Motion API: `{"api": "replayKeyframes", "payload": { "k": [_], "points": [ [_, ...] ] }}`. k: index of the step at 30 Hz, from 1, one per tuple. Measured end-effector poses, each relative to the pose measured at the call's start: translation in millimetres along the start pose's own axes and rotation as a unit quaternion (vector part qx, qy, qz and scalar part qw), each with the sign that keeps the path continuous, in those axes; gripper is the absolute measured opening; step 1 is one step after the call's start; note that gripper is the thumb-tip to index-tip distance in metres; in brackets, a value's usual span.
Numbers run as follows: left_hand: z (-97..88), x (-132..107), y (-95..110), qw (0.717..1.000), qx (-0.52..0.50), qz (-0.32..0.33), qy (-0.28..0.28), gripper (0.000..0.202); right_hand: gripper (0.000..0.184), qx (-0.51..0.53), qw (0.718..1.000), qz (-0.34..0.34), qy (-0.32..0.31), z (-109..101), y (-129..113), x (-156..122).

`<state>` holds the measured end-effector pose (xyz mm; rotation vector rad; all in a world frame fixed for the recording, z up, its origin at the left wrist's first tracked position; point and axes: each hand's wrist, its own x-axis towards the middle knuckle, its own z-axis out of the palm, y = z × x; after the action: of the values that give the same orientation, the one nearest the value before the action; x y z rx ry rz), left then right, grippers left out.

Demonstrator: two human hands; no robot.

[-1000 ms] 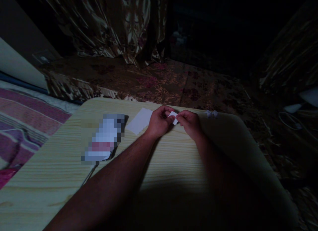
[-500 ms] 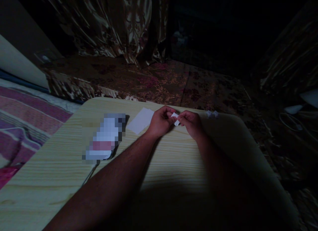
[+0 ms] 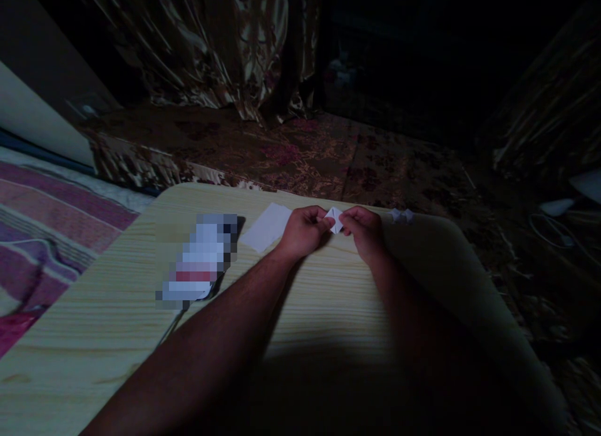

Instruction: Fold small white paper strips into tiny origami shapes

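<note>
A small folded piece of white paper (image 3: 335,219), diamond-shaped with crease lines, is held up over the far part of the table. My left hand (image 3: 305,231) pinches its left side between thumb and fingers. At the opposite corner my right hand (image 3: 365,228) grips it the same way. Flat white paper sheets (image 3: 267,228) lie just left of my left hand. Beyond my right hand, near the far edge, sit two small folded paper pieces (image 3: 401,216).
A pixelated device that looks like a phone (image 3: 201,254), with a cable, lies on the pale wooden table (image 3: 94,311). Striped bedding (image 3: 42,217) is at the left. Patterned fabric (image 3: 291,148) and curtains (image 3: 211,48) stand behind, and a white cable (image 3: 547,229) is at the right.
Both hands have turned the folded paper so its creased diamond face shows more fully. My fingers have shifted slightly along its edges; the things on the table stay in place.
</note>
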<state>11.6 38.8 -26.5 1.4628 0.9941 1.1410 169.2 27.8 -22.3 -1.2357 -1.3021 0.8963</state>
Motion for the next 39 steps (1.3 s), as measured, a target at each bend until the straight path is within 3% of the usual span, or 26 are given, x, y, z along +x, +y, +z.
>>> {"api": "replayKeyframes", "payload": {
  "k": [6, 26, 34, 39],
  "points": [
    [-0.7, 0.4, 0.6, 0.999, -0.023, -0.022, -0.003, 0.028, 0.02, -0.007, 1.0, 0.0, -0.001, 1.0, 0.6, 0.0],
    [1.1, 0.0, 3.3, 0.999, -0.023, 0.006, 0.028, 0.02, 0.021, 0.001, 1.0, 0.007, 0.0, 0.5, 2.2, 0.5],
    [4.5, -1.3, 7.2, 0.996, -0.082, 0.001, 0.035, 0.026, 0.02, -0.018, 0.998, -0.003, -0.061, 0.4, -3.4, -2.2],
    [3.2, 0.2, 5.7, 0.994, -0.08, 0.008, 0.076, 0.027, 0.021, 0.014, 0.997, -0.007, -0.077, 5.3, -6.1, -3.2]
  ]
}}
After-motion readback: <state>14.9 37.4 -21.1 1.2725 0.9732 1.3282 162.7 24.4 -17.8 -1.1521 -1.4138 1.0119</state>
